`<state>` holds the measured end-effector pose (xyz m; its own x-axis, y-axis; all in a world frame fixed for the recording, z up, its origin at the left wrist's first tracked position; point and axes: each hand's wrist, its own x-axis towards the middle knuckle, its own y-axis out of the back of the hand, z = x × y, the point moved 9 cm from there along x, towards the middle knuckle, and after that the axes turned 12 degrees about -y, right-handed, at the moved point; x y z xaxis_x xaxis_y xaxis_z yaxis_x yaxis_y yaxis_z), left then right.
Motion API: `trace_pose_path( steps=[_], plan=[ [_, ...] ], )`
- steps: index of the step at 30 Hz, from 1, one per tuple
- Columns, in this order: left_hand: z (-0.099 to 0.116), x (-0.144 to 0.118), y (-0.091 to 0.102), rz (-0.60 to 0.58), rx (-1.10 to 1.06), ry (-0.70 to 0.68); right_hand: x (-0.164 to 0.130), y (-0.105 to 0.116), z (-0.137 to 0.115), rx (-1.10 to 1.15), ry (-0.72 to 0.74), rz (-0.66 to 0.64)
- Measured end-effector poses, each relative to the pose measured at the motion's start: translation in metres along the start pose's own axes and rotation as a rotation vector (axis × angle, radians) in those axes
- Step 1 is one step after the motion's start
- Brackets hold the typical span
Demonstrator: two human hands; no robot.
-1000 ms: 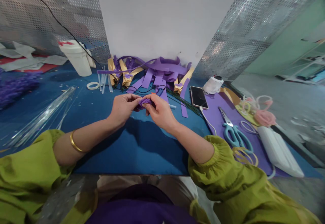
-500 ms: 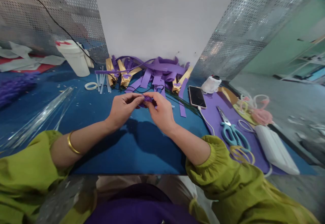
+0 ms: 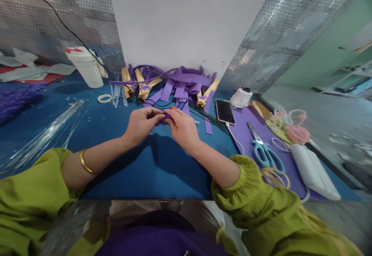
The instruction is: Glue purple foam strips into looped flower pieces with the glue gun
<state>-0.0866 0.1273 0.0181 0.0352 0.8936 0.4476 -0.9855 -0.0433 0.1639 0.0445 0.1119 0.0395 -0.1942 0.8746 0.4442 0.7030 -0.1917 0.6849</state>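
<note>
Between my two hands, over the middle of the blue table (image 3: pixel 145 170), is a small purple piece (image 3: pixel 166 117), mostly hidden by the fingers; its exact form I cannot make out. My left hand (image 3: pixel 141 124) pinches it from the left between thumb and forefinger. From the right, my right hand (image 3: pixel 183 128) grips the same piece, fingertips almost touching those of the left. Just beyond the hands lie purple strips (image 3: pixel 181 87) in a loose heap, and a bit of orange (image 3: pixel 173 108) shows behind the right fingers.
Yellow paper-wrapped bunches (image 3: pixel 145 89) flank the heap. Left are a white cup (image 3: pixel 87 68), a tape ring (image 3: pixel 104 98), clear strips (image 3: pixel 49 132) and purple flowers (image 3: pixel 20 99). Right are a phone (image 3: pixel 225 111), blue-handled scissors (image 3: pixel 266 151) and a white power strip (image 3: pixel 315 172). A white board (image 3: pixel 186 19) stands behind.
The fingers have shifted slightly around the purple piece, and less of it shows. A bit of orange has come into sight behind the right fingers.
</note>
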Motion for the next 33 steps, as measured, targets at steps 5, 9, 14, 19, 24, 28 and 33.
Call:
trace_pose_path(
  steps=[5, 9, 14, 19, 24, 28, 33],
  plan=[
    [-0.013, -0.002, -0.009, -0.011, -0.197, 0.156, -0.001, 0.006, -0.005, -0.032, -0.007, 0.032],
    [-0.007, -0.001, -0.016, -0.090, -0.221, 0.131, 0.003, 0.012, 0.004, 0.215, -0.107, 0.035],
    [-0.010, -0.003, -0.021, -0.208, -0.106, 0.154, 0.008, -0.004, 0.026, 0.532, -0.300, -0.066],
    [-0.002, 0.000, -0.022, -0.280, -0.047, 0.064, 0.010, -0.017, 0.040, 0.699, -0.399, -0.106],
    [0.002, 0.002, -0.022, -0.336, 0.160, -0.059, 0.008, -0.012, 0.035, 0.593, -0.373, -0.086],
    [0.007, 0.001, -0.023, -0.386, 0.362, -0.174, 0.004, -0.001, 0.018, 0.420, -0.231, -0.030],
    [0.006, -0.002, -0.023, -0.367, 0.379, -0.156, 0.002, 0.004, 0.009, 0.351, -0.166, -0.003]
  ],
)
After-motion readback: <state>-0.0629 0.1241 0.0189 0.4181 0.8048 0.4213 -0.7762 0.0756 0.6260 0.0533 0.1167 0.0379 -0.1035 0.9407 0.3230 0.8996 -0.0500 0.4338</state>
